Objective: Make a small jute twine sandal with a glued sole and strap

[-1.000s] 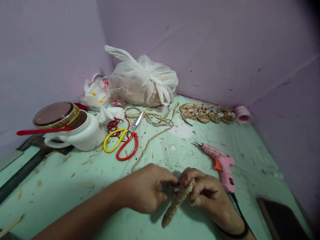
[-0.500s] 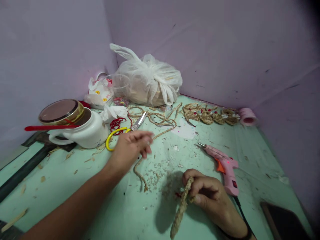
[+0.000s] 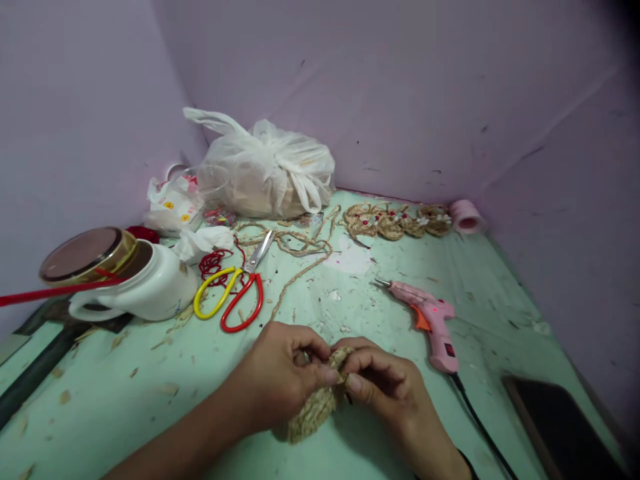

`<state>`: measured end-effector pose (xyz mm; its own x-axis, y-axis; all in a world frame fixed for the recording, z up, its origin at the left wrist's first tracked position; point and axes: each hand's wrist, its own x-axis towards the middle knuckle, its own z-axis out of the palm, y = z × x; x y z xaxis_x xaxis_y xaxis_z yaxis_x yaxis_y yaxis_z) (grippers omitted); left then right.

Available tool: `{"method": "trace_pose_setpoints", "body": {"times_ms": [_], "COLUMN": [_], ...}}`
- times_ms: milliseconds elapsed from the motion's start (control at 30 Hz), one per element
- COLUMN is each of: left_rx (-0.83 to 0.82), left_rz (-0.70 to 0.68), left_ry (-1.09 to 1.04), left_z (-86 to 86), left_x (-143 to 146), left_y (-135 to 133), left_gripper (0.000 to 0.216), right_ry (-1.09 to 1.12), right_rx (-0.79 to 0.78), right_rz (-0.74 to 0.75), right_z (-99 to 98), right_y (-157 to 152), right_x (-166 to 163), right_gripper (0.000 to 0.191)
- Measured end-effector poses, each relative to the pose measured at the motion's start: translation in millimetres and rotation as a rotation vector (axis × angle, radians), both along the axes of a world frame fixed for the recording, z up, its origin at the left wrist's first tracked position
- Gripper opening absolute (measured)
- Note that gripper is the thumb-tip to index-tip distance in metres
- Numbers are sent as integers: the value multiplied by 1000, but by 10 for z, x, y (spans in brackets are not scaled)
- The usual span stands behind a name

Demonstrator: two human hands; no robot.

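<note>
Between my two hands is a small woven straw piece (image 3: 313,415), tan and braided, held low over the table's near side. My left hand (image 3: 290,373) pinches its upper edge between thumb and fingers. From the other side my right hand (image 3: 387,387) grips the same edge, its thumb close to the left one. The fingers hide part of the piece. A thin straw cord (image 3: 300,275) runs from behind my left hand to a loose tangle. Scissors (image 3: 245,287) with one yellow and one red handle lie beyond my left hand. A pink glue gun (image 3: 425,313) rests beyond my right hand.
A white mug (image 3: 160,283) with a red stick (image 3: 60,291) and a hammer (image 3: 50,360) are at left. Behind stands a tied plastic bag (image 3: 270,173). Finished-looking woven pieces (image 3: 395,221) and a pink tape roll (image 3: 467,217) line the wall. A dark phone-like slab (image 3: 560,427) lies right.
My left hand has come from near the scissors to the woven straw piece and now grips it beside my right hand. The piece has turned, showing its broader side. The view has shifted.
</note>
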<state>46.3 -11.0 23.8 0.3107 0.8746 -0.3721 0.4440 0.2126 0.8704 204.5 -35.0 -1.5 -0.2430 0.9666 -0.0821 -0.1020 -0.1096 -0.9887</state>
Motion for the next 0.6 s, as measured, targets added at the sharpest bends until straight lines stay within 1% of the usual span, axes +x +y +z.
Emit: {"method": "trace_pose_setpoints", "body": {"times_ms": [33, 100, 167, 200, 233, 267, 300, 333, 367, 433, 467, 500, 533, 600], "left_rx": [28, 173, 306, 351, 390, 445, 533, 640, 759, 930, 960, 926, 835, 561], "left_rz": [-27, -121, -229, -254, -244, -189, -96, 21, 137, 253, 274, 262, 230, 114], "left_ry": [-6, 5, 15, 29, 59, 111, 189, 285, 382, 498, 507, 483, 435, 320], "left_z": [30, 103, 170, 193, 206, 209, 203, 192, 179, 156, 149, 144, 138, 119], "left_x": [-13, -44, -91, -125, -166, -214, -264, -313, -354, -394, -388, -365, -327, -230], "left_y": [18, 52, 95, 126, 168, 219, 276, 335, 389, 457, 462, 447, 413, 317], "left_gripper": [9, 8, 13, 15, 16, 16, 16, 16, 20, 42, 48, 47, 39, 23], "right_ry": [12, 24, 25, 25, 28, 32, 37, 41, 42, 38, 34, 33, 31, 32], "right_rx": [6, 29, 53, 57, 57, 54, 52, 50, 48, 34, 18, -2, -22, -56], "right_rz": [2, 2, -11, -22, -33, -42, -50, -53, -53, -56, -65, -79, -94, -112], "right_z": [17, 43, 56, 58, 55, 50, 42, 32, 22, 1, -9, -18, -25, -34], "right_y": [-3, -8, -8, -6, -3, 2, 8, 13, 19, 28, 32, 35, 38, 45], "right_x": [1, 5, 9, 12, 16, 20, 24, 27, 30, 32, 30, 28, 25, 18], "right_gripper": [10, 11, 12, 12, 12, 13, 14, 15, 15, 16, 16, 16, 17, 17]}}
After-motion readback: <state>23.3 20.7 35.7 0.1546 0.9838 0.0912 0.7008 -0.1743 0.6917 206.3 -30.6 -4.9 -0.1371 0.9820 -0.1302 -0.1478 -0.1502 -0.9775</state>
